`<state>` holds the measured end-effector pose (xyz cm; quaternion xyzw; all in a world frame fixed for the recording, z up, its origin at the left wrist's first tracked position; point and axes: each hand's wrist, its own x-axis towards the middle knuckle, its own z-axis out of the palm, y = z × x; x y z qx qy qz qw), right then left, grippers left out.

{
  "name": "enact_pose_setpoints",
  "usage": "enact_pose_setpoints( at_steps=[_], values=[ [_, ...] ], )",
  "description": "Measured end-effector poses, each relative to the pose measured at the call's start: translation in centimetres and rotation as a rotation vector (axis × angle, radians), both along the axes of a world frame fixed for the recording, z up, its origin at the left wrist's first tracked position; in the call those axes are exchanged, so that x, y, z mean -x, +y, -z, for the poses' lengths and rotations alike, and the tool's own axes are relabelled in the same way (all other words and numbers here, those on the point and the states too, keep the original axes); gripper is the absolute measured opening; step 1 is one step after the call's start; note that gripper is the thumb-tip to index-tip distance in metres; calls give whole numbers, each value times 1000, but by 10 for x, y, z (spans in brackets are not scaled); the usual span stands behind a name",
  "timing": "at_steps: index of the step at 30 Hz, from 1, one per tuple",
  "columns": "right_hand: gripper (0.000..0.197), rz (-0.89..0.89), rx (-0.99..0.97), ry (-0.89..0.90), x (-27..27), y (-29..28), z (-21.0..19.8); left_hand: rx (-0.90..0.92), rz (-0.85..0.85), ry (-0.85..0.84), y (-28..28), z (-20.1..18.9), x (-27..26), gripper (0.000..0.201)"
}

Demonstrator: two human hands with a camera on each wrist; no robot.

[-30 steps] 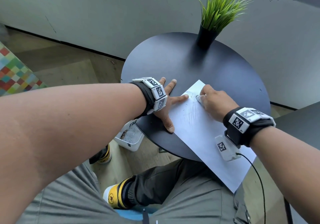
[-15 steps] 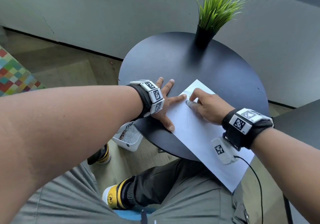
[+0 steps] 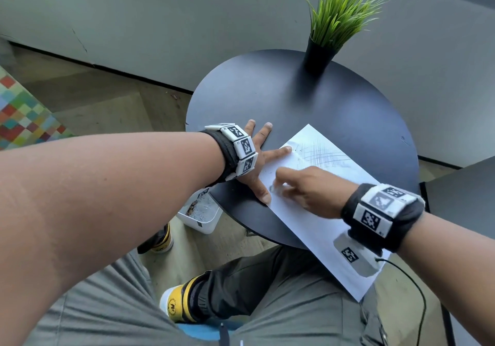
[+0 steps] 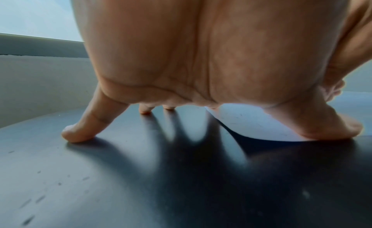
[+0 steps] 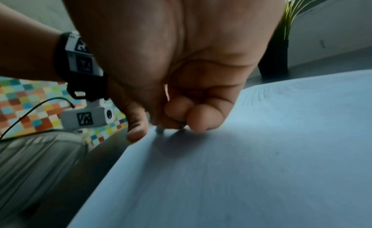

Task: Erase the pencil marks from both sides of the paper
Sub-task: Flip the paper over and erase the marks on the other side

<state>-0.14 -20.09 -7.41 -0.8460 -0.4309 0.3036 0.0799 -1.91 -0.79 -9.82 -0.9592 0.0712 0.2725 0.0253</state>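
Observation:
A white sheet of paper [image 3: 308, 219] lies on the round black table [image 3: 294, 99], its near end hanging over the edge. Hatched pencil marks [image 3: 325, 155] cover its far corner. My left hand [image 3: 258, 168] lies flat with fingers spread, index finger and thumb pressing the sheet's left edge; the left wrist view shows the thumb on the paper [image 4: 247, 124]. My right hand [image 3: 284, 184] pinches a small whitish eraser [image 3: 276, 188], blurred, against the sheet near that edge. In the right wrist view only the eraser's tip [image 5: 160, 130] shows below the curled fingers on the paper [image 5: 241, 167].
A green plant in a black pot [image 3: 318, 56] stands at the table's far side. On the floor to the left are a white tub [image 3: 201, 211] and a checkered rug [image 3: 24, 115]. Another dark tabletop [image 3: 466, 190] is at right. My knees are under the sheet.
My right hand has slid with the eraser from the paper's far corner toward me and to the left edge, uncovering the pencil marks. The left hand keeps pressing in place.

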Motion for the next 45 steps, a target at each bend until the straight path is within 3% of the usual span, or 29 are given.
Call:
enact_pose_setpoints(
  at_steps=[4,9,12,14,19,23,27,32,36,41,45],
  values=[
    [20,216,-96,-109,-22,-7,1,0,0,-9,1,-1,0,133],
    [12,-30,-12,-24,1,-3,3,0,-7,7,0,-2,1,135],
    [18,208,-84,-120,-18,0,-1,-4,1,-7,1,0,0,134],
    [18,268,-101,-128,-16,1,1,-11,-1,-3,1,-1,1,134],
    [10,48,-6,23,5,6,0,-1,-9,-2,-1,-2,2,135],
    [13,288,-129,-117,-11,10,4,2,-10,-3,1,0,1,133],
    [8,54,-29,36,10,8,4,-1,-15,13,-1,-2,1,136],
    [17,259,-93,-103,-12,-1,0,-6,-11,1,0,0,0,136],
    [13,8,54,46,5,-1,-5,-1,-11,15,-1,-2,1,138],
    [21,262,-79,-107,-15,-4,-5,17,-8,2,2,-2,1,135],
    [7,-15,17,51,8,-6,1,-1,-4,0,0,-1,1,138]
  ],
)
